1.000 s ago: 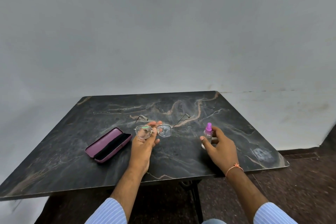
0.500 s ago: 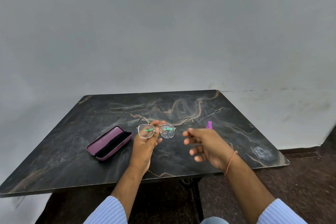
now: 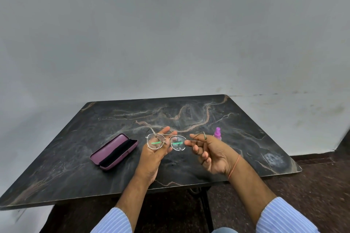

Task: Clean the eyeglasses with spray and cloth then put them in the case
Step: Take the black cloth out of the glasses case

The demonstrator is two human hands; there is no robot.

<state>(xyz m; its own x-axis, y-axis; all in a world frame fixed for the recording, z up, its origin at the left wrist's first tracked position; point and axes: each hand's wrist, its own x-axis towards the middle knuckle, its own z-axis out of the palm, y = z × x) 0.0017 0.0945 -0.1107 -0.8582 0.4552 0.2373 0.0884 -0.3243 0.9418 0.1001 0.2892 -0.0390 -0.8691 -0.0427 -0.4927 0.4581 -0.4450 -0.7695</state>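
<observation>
My left hand (image 3: 153, 155) holds the thin metal-framed eyeglasses (image 3: 178, 143) above the table, gripping them at the bridge and left lens with the lenses facing me. My right hand (image 3: 210, 151) is at the frame's right end, thumb and forefinger pinching by the hinge, and the temple arm runs over that hand. The small spray bottle with a pink cap (image 3: 217, 133) stands on the table just behind my right hand, partly hidden by it. A purple eyeglass case (image 3: 115, 150) lies open on the table to the left of my left hand. I see no cloth.
The dark marble-patterned table (image 3: 94, 119) stands against a grey wall. Its near edge runs just under my forearms. A whitish smudge (image 3: 272, 159) marks the table's right corner. Dark floor shows to the right and below.
My right hand let go of the spray bottle, left it standing on the table, and moved left to the right end of the eyeglasses. My left hand kept holding the glasses.
</observation>
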